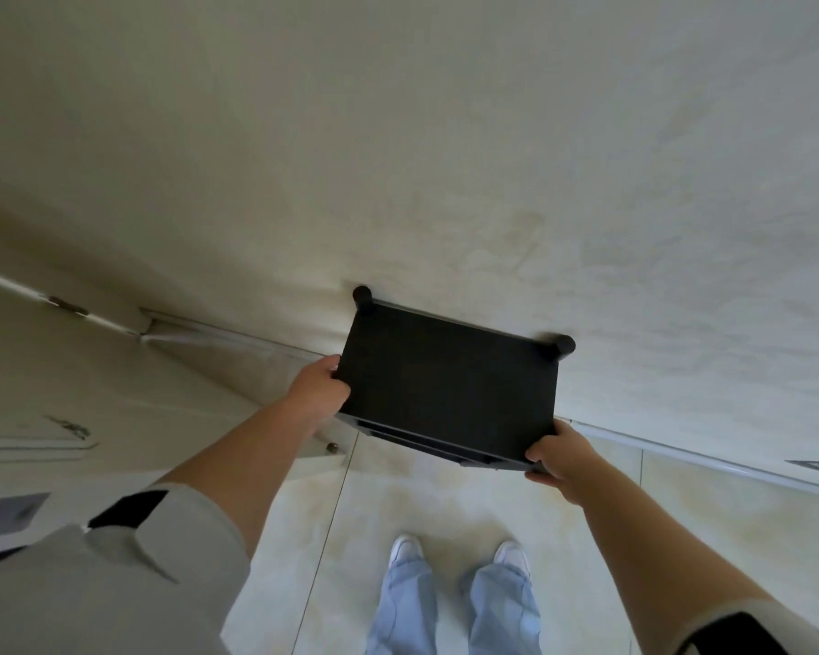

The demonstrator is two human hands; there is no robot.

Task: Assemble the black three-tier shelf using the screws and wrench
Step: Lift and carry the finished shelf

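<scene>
The black three-tier shelf (450, 385) stands upright against the pale wall, seen from above. Its flat top panel faces me, two round black post caps show at the far corners, and the lower tiers peek out under the near edge. My left hand (315, 392) grips the left edge of the top panel. My right hand (561, 458) grips the near right corner. No screws or wrench are in view.
A pale plastered wall (492, 158) rises behind the shelf. A white door (43, 371) with hinges and a keyed lock is at the left. A white baseboard (710, 458) runs along the right. My feet in white shoes (459, 555) stand on cream floor tiles.
</scene>
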